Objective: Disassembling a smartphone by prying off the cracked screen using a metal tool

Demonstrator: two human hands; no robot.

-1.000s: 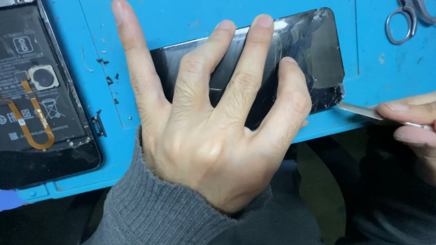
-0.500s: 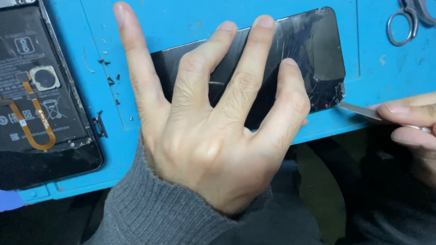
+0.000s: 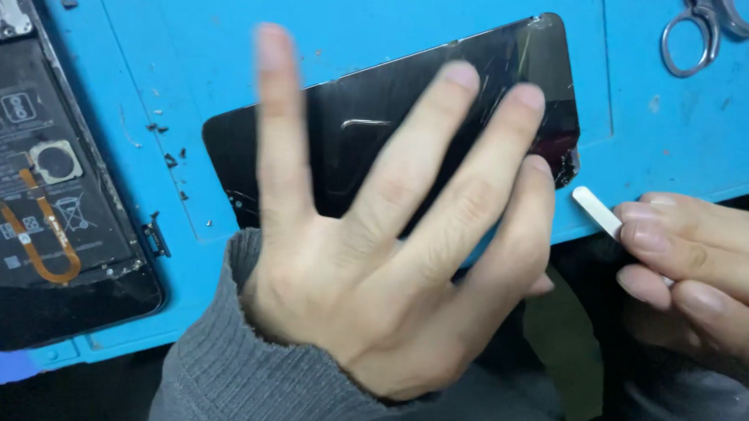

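Black cracked screen panel [image 3: 377, 128], blue mat [image 3: 314, 34], seemingly white pry tool [image 3: 597, 212].

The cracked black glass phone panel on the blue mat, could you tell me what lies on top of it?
The left hand is spread over the cracked black glass phone panel, hiding its middle; whether the fingers touch is unclear. The blue mat lies beneath.

Opened phone [image 3: 43, 199], scissors [image 3: 696, 35]

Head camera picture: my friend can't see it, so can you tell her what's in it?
A left hand in a grey sleeve spreads its fingers over a cracked black phone screen panel on a blue work mat, while the right hand holds a thin white pry tool beside the panel's corner. An opened phone lies at the left, and metal tweezers at top right.
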